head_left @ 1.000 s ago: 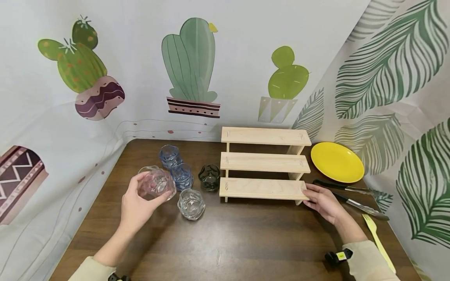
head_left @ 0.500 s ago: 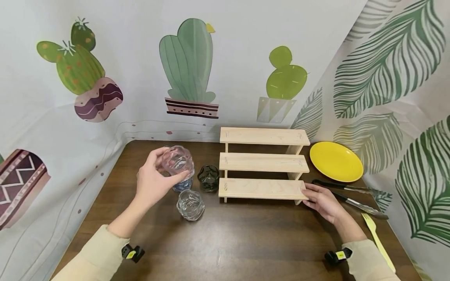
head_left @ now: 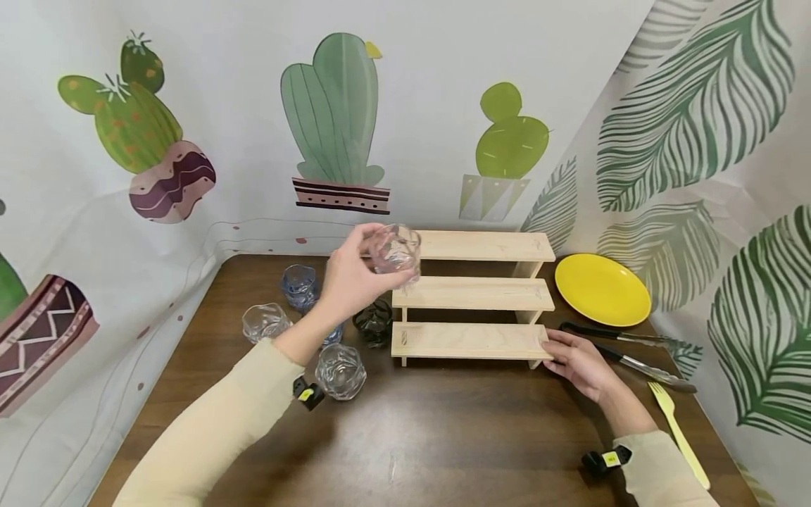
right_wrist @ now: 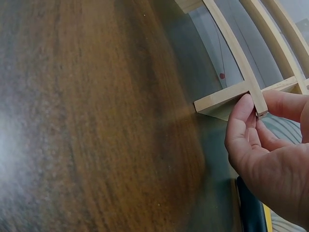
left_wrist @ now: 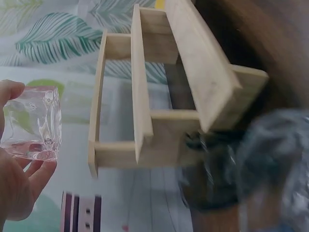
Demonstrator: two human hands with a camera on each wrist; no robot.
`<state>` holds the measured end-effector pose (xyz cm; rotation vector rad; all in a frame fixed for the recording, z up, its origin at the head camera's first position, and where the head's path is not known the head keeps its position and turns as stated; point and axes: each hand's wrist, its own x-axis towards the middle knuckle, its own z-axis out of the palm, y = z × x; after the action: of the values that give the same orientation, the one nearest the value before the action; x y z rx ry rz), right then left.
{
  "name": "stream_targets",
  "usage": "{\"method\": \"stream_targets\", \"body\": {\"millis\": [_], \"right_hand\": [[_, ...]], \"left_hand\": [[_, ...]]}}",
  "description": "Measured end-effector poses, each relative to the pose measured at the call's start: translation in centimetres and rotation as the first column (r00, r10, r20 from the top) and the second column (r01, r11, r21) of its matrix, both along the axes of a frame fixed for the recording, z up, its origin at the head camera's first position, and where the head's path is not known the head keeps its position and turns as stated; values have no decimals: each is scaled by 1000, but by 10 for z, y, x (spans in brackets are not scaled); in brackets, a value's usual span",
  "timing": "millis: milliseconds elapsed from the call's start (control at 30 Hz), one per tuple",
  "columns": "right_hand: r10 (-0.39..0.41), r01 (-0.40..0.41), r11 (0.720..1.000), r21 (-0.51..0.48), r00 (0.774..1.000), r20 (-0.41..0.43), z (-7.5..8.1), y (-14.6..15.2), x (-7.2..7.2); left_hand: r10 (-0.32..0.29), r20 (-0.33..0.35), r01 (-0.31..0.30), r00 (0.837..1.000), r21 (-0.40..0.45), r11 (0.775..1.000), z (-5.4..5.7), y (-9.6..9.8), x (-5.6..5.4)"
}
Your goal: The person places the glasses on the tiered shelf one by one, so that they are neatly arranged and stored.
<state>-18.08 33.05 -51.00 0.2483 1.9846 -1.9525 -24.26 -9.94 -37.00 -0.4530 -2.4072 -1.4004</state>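
Observation:
My left hand (head_left: 357, 271) grips a pinkish clear glass cup (head_left: 398, 252), fingers and thumb around its sides. In the head view the cup overlaps the left end of the top tier of a three-step wooden shelf (head_left: 472, 292). The left wrist view shows the cup (left_wrist: 36, 121) held apart from the shelf (left_wrist: 140, 87). My right hand (head_left: 579, 362) pinches the right end of the lowest board, thumb and fingers on either side of it, as the board (right_wrist: 236, 58) shows in the right wrist view.
Left of the shelf stand a dark glass cup (head_left: 374, 322), blue cups (head_left: 299, 285) partly hidden by my arm, and clear cups (head_left: 341, 372). To the right lie a yellow plate (head_left: 602, 290), black-handled tongs (head_left: 646, 366) and a pale yellow fork (head_left: 678, 433).
My left hand has carried the pinkish cup up and to the right, from over the cups to the shelf's upper left end. The right hand stays on the lowest board.

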Motion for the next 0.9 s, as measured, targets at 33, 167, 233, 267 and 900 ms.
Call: {"method": "stream_targets", "body": {"millis": [33,167,233,267,900], "right_hand": [[-2,2,1000,-1,1000,1,0,0,1],[-15,15,1000,-16,1000,-4,-1,1,2],[-18,17,1000,-22,1000,-9,-2,1,3],[-18,18,1000,-23,1000,-10,-2,1,3],[-21,20,999,-36,1000,-23,-3,0,1]], "left_hand": [[-17,-4,17,1000,4,1000,2,9,-4],[-71,-4,71,997,37,997,6,44,-23],[-80,-1,80,997,46,996,8,62,-31],[-77,4,77,997,43,996,8,71,-34],[-81,95,86,992,-49,995,1,189,-75]]}}
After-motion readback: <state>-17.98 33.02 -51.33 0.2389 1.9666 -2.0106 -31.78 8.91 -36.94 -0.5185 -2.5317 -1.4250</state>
